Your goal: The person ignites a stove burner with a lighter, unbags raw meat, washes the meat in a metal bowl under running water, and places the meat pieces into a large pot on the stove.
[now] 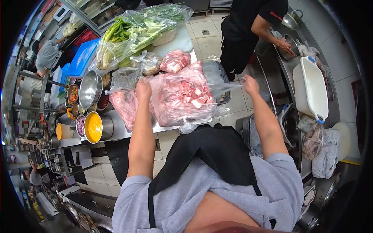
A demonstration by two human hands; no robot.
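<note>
A large clear plastic bag of pink cut meat (184, 95) lies at the near edge of the steel table. At its left side my left hand (143, 89) is closed on the plastic. Out to the right, my right hand (250, 84) pinches a stretched end of the same bag, pulled taut past the table edge. Behind the large bag sits a smaller bag of meat (175, 61), with a knotted bag (147, 63) beside it. Another bag of meat (124, 106) lies left of my left hand.
Bagged leafy greens (136, 33) lie at the back. A steel bowl (91, 90) and a pot of yellow liquid (94, 127) stand left. A co-worker (248, 35) handles a pot at the right counter, near a white tub (309, 89). Other people are far left.
</note>
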